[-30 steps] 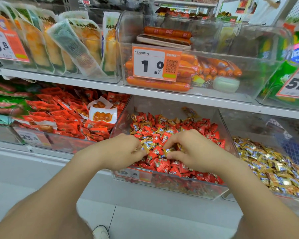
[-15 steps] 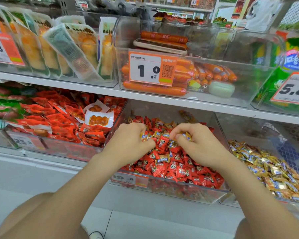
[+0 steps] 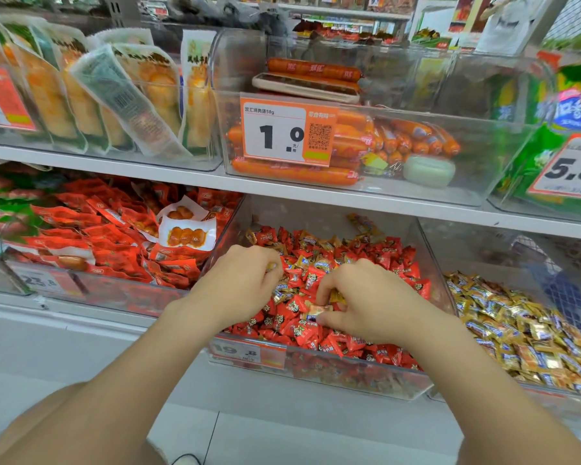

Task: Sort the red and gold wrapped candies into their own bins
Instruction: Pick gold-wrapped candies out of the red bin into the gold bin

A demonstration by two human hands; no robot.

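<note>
A clear bin (image 3: 430,256) on the lower shelf holds a heap of red wrapped candies (image 3: 302,327) with several gold wrapped candies (image 3: 307,243) mixed in. To its right a second clear bin (image 3: 550,394) is filled with gold candies (image 3: 517,327). Both my hands are down in the red bin. My left hand (image 3: 239,290) is curled, and a gold wrapper shows at its fingertips. My right hand (image 3: 366,300) pinches a gold candy (image 3: 319,310) between thumb and fingers, with more gold wrappers tucked under its fingers.
Left of the red bin stands a bin of red snack packets (image 3: 108,250). The shelf above (image 3: 282,193) carries a clear bin of orange sausages (image 3: 349,146) with a 1.0 price tag, and packed snacks (image 3: 125,95) at left. White floor lies below.
Both hands have dipped lower into the red heap again. My right hand has moved down and toward the bin's front, now pinching another gold candy.
</note>
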